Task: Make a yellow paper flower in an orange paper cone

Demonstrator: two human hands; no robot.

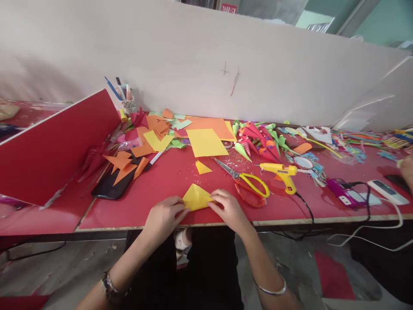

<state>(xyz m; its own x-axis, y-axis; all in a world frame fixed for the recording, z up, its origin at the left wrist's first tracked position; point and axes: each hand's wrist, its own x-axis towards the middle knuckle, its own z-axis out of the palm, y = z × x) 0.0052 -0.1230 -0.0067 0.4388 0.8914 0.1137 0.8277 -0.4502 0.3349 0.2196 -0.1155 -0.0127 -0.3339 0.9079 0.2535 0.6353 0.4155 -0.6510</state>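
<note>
A yellow craft sheet (pixel 197 196), bent into a pointed shape, lies at the table's front edge between my hands. My left hand (pixel 166 215) pinches its lower left corner between thumb and fingers. The opposite corner is in the fingertips of my right hand (pixel 227 209). Just beyond it rests a small yellow folded piece (pixel 203 167), and farther back a flat yellow square (pixel 207 143). Scissors (pixel 243 175) with yellow handles lie to the right, past my right hand.
A yellow glue gun (pixel 281 171) lies right of the scissors. Phone (pixel 111 187) and orange scraps (pixel 122 162) are at left, beside a tilted red board (pixel 61 146). Finished cones (pixel 260 140) are heaped behind. Another person's hand (pixel 407 170) shows at far right, near a purple power strip (pixel 346 193).
</note>
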